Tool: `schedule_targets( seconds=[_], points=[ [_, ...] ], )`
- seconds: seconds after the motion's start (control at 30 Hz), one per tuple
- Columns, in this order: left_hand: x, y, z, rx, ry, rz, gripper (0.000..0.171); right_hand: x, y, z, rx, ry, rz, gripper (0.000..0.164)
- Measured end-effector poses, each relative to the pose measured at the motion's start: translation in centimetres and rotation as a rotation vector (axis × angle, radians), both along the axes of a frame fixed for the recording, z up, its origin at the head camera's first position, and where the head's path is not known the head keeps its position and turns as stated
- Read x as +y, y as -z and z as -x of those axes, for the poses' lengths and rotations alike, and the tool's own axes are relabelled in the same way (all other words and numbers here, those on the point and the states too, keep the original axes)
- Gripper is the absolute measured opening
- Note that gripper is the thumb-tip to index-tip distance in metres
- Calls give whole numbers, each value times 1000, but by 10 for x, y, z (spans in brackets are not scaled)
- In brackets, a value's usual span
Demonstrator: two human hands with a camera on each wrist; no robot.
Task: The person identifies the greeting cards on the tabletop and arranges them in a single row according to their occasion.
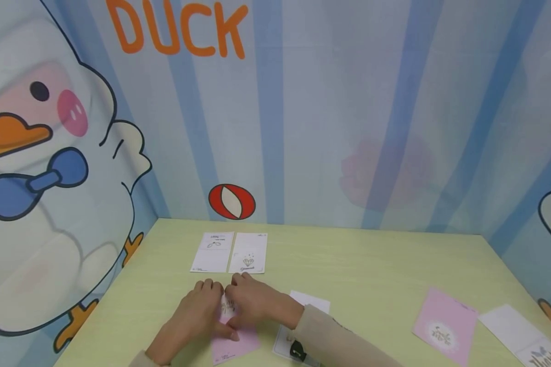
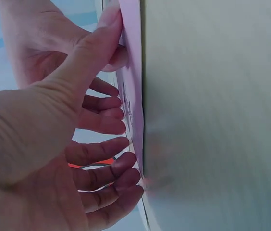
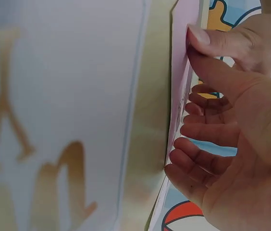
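Observation:
A pink card [image 1: 239, 347] with a white patch and gold print lies on the pale green-yellow table, under both hands. My left hand [image 1: 195, 308] rests on its left side, fingertips at the far edge and thumb on its face. From the other side my right hand [image 1: 252, 300] touches the same card, its thumb close to the left thumb. The left wrist view shows the pink card [image 2: 134, 91] edge-on, lying flat, with relaxed, slightly bent fingers along it. In the right wrist view, the right thumb presses on the card [image 3: 179, 72].
Two white printed cards [image 1: 249, 250] lie side by side beyond the hands. White cards, one bearing a black shape [image 1: 297, 350], lie partly beneath the right forearm. At the right are another pink card [image 1: 456, 318] and a white card [image 1: 514, 329]. A printed duck curtain [image 1: 321, 127] hangs behind.

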State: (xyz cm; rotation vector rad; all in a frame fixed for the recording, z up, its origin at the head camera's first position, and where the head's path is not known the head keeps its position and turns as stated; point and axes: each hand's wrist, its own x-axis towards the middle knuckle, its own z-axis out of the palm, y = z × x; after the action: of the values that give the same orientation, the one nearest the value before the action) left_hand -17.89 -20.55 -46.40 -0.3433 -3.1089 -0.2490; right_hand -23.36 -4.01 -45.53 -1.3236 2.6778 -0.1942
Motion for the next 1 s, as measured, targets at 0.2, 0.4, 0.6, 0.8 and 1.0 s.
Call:
schedule_targets(
  seconds=[0.2,0.4,0.6,0.8,1.0],
  points=[
    [-1,0,5,-52,-1,-66,95,-1,1,2,8,10,12,47],
    [-2,2,9,-100,-11,-92,97,-2,3,3,18,13,11,60],
    [-2,2,8,-121,-34,-114,94,-2,6,4,-3,46,40,61],
    [-2,2,9,-184,-71,-191,86,2,7,6,33,81,49,57],
    [-15,-1,11,-252,-80,-354,51,10,0,8,-23,132,69,45]
  ],
)
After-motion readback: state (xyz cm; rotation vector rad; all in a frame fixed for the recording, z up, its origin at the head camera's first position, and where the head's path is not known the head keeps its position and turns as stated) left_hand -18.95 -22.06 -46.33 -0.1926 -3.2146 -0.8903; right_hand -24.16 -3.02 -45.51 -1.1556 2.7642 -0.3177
